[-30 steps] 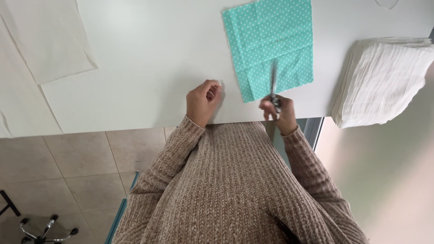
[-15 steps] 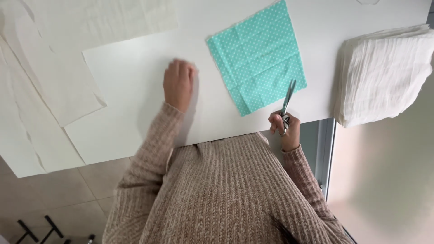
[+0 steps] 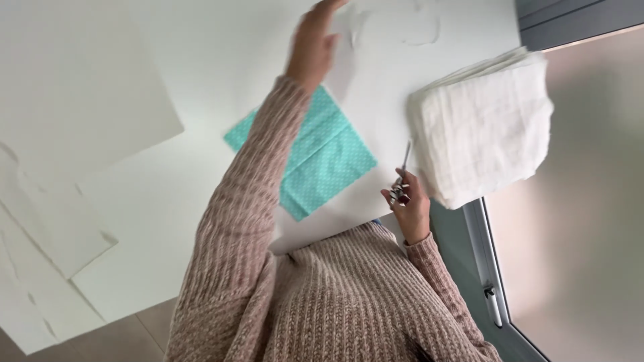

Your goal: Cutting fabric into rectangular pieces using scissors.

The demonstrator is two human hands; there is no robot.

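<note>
The right hand [image 3: 410, 204] is near the front edge of the white desk [image 3: 221, 74], and its fingers are closed around the handles of a pair of scissors [image 3: 402, 175]. The blades look shut and point away from the person, toward the far side of the desk. The tip of the scissors is just beside a stack of folded white cloths [image 3: 483, 124], which lies on the right part of the desk next to a window frame [image 3: 479, 268].

The left hand [image 3: 314, 37] is stretched far over the desk, with the fingers open and spread, and it holds nothing. It is blurred, so I cannot tell whether it touches the desk surface. Its sleeve [image 3: 255, 181], of pink-brown knitted wool, crosses over a turquoise cloth with small white dots [image 3: 329, 161] and hides the middle part of it. This cloth lies flat on the desk, between the two hands, a little left of the scissors and apart from them.

On the left side of the desk lie several large white paper sheets [image 3: 74, 100], partly one over another. A thin curved line, maybe a thread, shows on the desk close to the left hand [image 3: 422, 33].
</note>
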